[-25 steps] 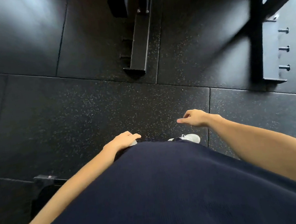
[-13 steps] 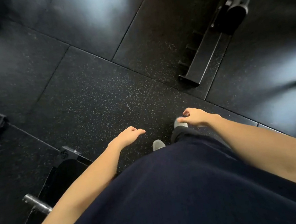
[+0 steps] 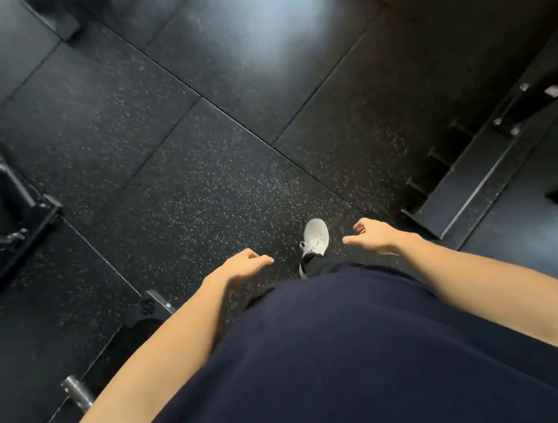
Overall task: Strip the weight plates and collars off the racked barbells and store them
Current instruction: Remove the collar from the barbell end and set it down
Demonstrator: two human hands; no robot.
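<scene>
Hands both empty, left hand (image 3: 241, 263) and right hand (image 3: 375, 235) loosely open over the floor (image 3: 197, 171), no plates in sight, so progress is anyone's guess.

Both hands, left (image 3: 242, 265) and right (image 3: 375, 235), hang empty over speckled floor (image 3: 200, 192); 1 shoe (image 3: 315, 236), apparently white.

My left hand (image 3: 242, 265) and right hand (image 3: 375, 235) hang out in front of my waist, both empty, fingers (image 3: 351, 239) loosely spread, forearms bare, palms down.
</scene>
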